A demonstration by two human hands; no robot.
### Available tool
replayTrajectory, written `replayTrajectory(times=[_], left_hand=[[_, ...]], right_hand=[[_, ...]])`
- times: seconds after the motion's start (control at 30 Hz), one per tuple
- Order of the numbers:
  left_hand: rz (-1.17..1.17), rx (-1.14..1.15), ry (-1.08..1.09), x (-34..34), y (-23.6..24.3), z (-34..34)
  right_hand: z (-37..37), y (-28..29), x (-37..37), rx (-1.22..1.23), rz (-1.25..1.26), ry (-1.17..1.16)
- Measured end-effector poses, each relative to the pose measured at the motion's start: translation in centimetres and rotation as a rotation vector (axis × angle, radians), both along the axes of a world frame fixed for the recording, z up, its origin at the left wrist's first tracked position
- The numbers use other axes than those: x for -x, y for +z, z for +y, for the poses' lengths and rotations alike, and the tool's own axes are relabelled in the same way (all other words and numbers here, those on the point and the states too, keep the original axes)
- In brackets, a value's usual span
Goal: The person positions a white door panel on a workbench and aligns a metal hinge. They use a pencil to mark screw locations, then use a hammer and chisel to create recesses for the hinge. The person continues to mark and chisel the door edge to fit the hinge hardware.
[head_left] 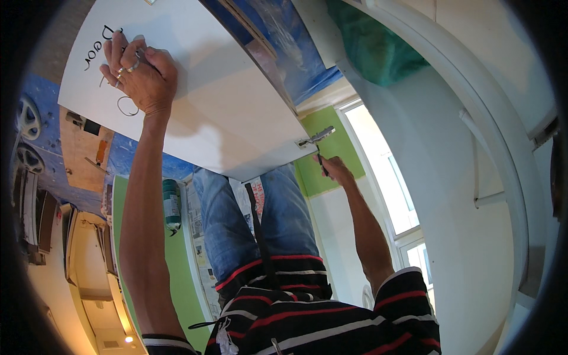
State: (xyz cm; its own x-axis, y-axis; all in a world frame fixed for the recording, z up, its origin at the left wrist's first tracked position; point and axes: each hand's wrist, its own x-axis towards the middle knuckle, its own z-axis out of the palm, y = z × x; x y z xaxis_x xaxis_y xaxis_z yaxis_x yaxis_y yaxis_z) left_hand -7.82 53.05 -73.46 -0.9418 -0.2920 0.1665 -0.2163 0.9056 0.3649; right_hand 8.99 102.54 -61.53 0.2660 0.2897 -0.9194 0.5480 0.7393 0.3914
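A white cabinet door panel (213, 112) with handwriting on it lies in front of me. My left hand (142, 71) rests on its far left part, over the writing, with fingers apart and rings on them. At the panel's right near corner, a metal hinge (319, 137) is set in and sticks out past the edge. My right hand (334, 170) is closed around a slim dark-handled tool, seemingly a screwdriver (322, 161), its upper end at the hinge. The tool's tip is too small to make out.
Blue sheeting (290, 47) lies under and beyond the panel. To the left are a wooden board (86, 151) with an orange-handled tool (102, 151) and grey wheels (28, 118). A green cylinder (171, 204) stands near my legs; a green bag (378, 47) is at far right.
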Motion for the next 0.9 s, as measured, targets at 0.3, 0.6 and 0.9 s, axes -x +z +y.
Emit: replayTrajectory(times=[0.3,0.6,0.9], left_hand=[[0.002,0.02,-0.011,0.03,-0.03,-0.03],[-0.007,0.02,-0.003,0.02,-0.11,-0.1],[-0.021,0.025,-0.022,0.02,-0.02,-0.16]], right_hand=[[0.19,-0.12,-0.35,-0.003,0.02,0.05],[0.41,-0.87,-0.4,-0.033,-0.047,0.043],[0.25,-0.46,-0.81,0.005,0.074,0.074]])
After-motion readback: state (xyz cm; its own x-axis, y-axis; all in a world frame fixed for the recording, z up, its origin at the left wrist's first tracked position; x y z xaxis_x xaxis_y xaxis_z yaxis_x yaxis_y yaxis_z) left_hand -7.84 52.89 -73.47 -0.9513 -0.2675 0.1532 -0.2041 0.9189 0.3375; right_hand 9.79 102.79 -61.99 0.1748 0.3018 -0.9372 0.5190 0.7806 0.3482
